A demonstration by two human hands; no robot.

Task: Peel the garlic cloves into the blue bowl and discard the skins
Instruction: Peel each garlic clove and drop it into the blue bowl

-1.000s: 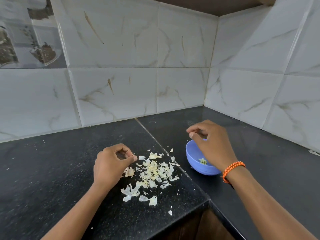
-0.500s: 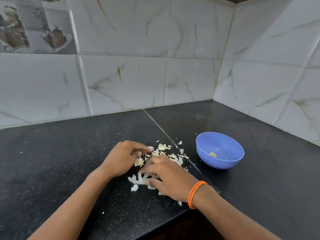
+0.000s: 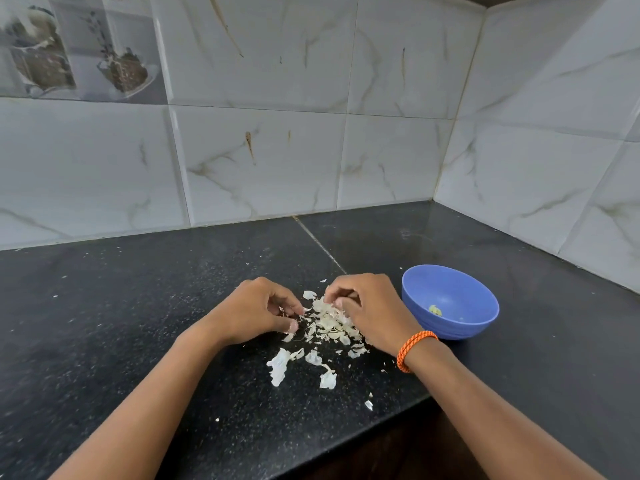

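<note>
Left hand point(image 3: 256, 311) sits knuckles-up on the left edge of the garlic skins point(image 3: 329, 323), fingers curled down with tips in the flakes; whether it actually pinches anything is hard to make out, the fingertips hide it. Right hand point(image 3: 370, 311) is on the right side of the same pile, fingers curled, thumb and fingertips bunched together at the pile top; looks like a pinch on skin, but the piece itself is hidden behind the fingers, so cannot tell what, if anything, is held. Orange cord bracelet point(image 3: 414, 349) on the right wrist. Both forearms are cut off by the bottom edge of the view.

Skins lie in a loose heap between the two hands on the black speckled surface point(image 3: 121, 323), with a few bigger flakes nearer the front edge and small crumbs scattered around. No whole clove can be picked out in the heap.

Blue bowl point(image 3: 450, 301) stands upright just right of the right hand, on the surface, near the tiled corner. Inside, one small pale yellowish bit point(image 3: 435, 310), likely peeled garlic, too small to be sure. The bowl's lower left side is partly covered by the right hand and wrist.

White marbled tiled wall point(image 3: 277, 150) behind; a printed picture tile at top left, cut off.
</note>
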